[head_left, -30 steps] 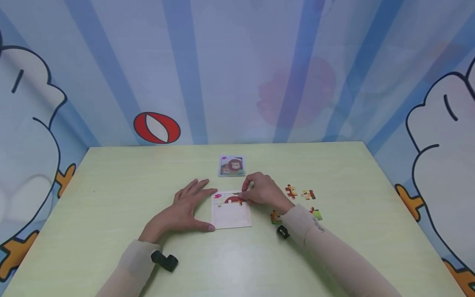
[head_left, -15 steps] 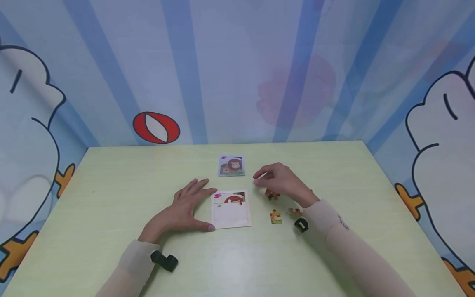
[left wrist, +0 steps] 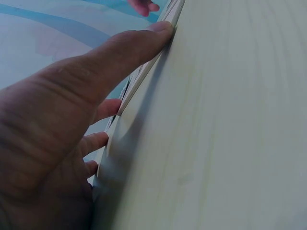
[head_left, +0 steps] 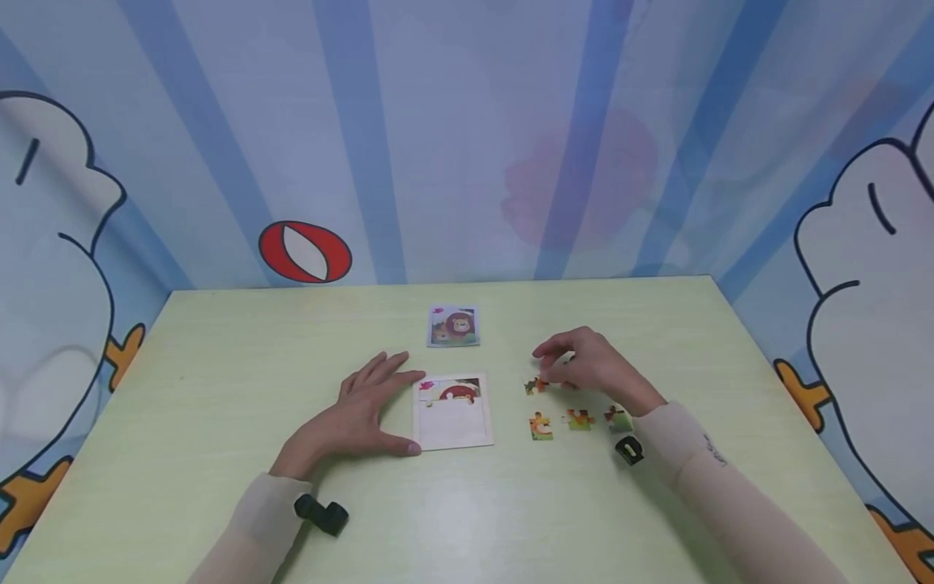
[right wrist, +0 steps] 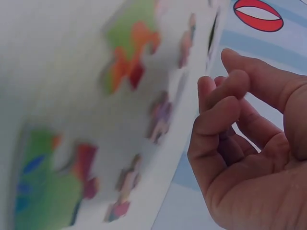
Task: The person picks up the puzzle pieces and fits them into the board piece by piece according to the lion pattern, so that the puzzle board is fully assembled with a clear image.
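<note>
A white square puzzle tray (head_left: 452,427) lies on the table, its top row filled with pieces showing a pink flower and part of a brown mane. My left hand (head_left: 355,412) rests beside it, thumb touching the lower left corner and index finger the upper left; the left wrist view shows the thumb (left wrist: 129,52) against the tray's edge. Above the loose pieces, to the right, hovers my right hand (head_left: 589,362), fingers loosely bent and holding nothing. Near it lie an orange piece (head_left: 541,427), a red-and-green piece (head_left: 580,419), a green piece (head_left: 619,419) and a brownish piece (head_left: 536,386). The hand partly hides others.
A picture card (head_left: 453,326) with a lion lies behind the tray. The pale table (head_left: 452,519) ends at a striped blue backdrop (head_left: 452,146), with printed cartoon figures at both sides. A dark wrist camera (head_left: 629,450) sits below the right cuff.
My right hand has left the tray's upper right corner, where a piece now sits, and moved right over the loose pieces. My left hand stays in place.
</note>
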The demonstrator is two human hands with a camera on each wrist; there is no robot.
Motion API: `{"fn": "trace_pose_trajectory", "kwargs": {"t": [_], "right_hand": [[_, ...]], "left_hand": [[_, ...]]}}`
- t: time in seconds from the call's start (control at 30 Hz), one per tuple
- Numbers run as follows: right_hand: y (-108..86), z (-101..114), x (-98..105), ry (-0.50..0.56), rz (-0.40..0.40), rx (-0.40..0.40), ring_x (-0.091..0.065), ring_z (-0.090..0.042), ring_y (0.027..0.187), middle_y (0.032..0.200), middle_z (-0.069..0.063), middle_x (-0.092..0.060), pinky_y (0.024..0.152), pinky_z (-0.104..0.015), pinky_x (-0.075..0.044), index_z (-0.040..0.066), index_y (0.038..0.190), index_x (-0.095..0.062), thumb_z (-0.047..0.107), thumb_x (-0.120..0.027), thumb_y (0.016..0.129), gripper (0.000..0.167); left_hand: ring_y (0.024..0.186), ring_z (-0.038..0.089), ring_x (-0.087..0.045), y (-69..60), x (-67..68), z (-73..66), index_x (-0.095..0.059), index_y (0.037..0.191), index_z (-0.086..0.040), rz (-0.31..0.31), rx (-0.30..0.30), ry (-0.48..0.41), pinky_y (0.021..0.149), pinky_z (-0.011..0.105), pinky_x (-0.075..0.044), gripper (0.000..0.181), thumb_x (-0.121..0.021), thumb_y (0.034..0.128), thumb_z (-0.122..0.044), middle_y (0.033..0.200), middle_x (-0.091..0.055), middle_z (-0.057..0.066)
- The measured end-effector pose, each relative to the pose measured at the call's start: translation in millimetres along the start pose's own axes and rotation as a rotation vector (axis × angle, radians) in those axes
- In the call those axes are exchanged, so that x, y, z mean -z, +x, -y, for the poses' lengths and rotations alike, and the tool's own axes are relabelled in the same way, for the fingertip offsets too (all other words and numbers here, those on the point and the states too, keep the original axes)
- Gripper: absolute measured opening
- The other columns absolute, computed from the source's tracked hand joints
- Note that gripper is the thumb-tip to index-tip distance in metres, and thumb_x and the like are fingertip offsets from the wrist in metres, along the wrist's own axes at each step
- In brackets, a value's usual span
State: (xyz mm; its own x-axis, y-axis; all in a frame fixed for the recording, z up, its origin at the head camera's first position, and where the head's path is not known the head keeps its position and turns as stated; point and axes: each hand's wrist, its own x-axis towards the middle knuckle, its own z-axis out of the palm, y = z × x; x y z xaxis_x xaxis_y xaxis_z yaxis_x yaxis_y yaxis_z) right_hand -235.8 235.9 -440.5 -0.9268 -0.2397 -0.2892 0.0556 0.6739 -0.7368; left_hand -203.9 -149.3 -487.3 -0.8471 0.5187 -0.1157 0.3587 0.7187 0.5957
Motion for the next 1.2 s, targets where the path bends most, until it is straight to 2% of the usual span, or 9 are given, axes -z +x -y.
{"fn": "trace_pose_trajectory", "kwargs": {"t": [0.2,0.37,0.5,0.73,0.97,1.2], "right_hand": [[-2.4,-11,-4,-0.064,0.004,0.015,-0.058,-0.018,0.088,0.097,-0.003,-0.07,0.08,-0.031,-0.048,0.01,0.125,-0.078,0.012,-0.078,0.097,0.028],[-4.0,-13,-9,-0.052,0.018,0.023,-0.054,-0.017,0.08,0.089,-0.002,-0.066,0.078,-0.031,-0.046,0.01,0.121,-0.078,0.015,-0.08,0.096,0.026],[-2.2,-12,-10,-0.087,-0.006,0.052,-0.053,-0.017,0.078,0.087,-0.002,-0.066,0.078,-0.032,-0.045,0.009,0.118,-0.079,0.017,-0.082,0.094,0.025],[-0.4,-13,-12,-0.146,-0.025,0.061,-0.052,-0.016,0.076,0.086,-0.002,-0.065,0.074,-0.031,-0.044,0.012,0.112,-0.08,0.019,-0.082,0.095,0.019],[-2.2,-13,-13,-0.128,-0.049,0.076,-0.058,-0.019,0.084,0.092,-0.003,-0.068,0.077,-0.033,-0.047,0.015,0.106,-0.075,0.016,-0.083,0.092,0.016],[-1.3,-9,-15,-0.126,-0.106,0.055,-0.063,-0.021,0.087,0.092,-0.001,-0.074,0.078,-0.033,-0.049,0.019,0.099,-0.075,0.017,-0.084,0.092,0.012]], "left_hand": [[0.17,0.039,-0.004,-1.1,-0.5,1.4,-0.044,0.164,-0.032,0.001,0.009,0.012,0.132,0.074,-0.01,0.104,-0.093,0.0751,-0.056,0.183,-0.017,0.005],[0.17,0.039,-0.003,-0.8,-1.0,1.9,-0.044,0.164,-0.032,-0.002,0.01,0.009,0.132,0.074,-0.01,0.104,-0.093,0.0751,-0.055,0.182,-0.018,0.005],[0.17,0.04,-0.003,-0.8,-1.0,1.1,-0.044,0.164,-0.032,-0.004,0.018,0.012,0.132,0.074,-0.009,0.105,-0.093,0.0745,-0.056,0.182,-0.018,0.005],[0.17,0.039,-0.003,-0.4,-1.5,0.5,-0.044,0.164,-0.032,-0.002,0.01,0.011,0.132,0.074,-0.009,0.104,-0.093,0.0748,-0.055,0.183,-0.018,0.005],[0.17,0.039,-0.003,0.8,-2.2,1.7,-0.044,0.164,-0.032,-0.003,0.012,0.016,0.132,0.074,-0.009,0.105,-0.093,0.0748,-0.056,0.183,-0.017,0.005],[0.17,0.039,-0.003,0.6,-1.4,0.1,-0.045,0.164,-0.031,-0.004,0.009,0.008,0.132,0.075,-0.009,0.104,-0.093,0.0747,-0.055,0.183,-0.018,0.006]]}}
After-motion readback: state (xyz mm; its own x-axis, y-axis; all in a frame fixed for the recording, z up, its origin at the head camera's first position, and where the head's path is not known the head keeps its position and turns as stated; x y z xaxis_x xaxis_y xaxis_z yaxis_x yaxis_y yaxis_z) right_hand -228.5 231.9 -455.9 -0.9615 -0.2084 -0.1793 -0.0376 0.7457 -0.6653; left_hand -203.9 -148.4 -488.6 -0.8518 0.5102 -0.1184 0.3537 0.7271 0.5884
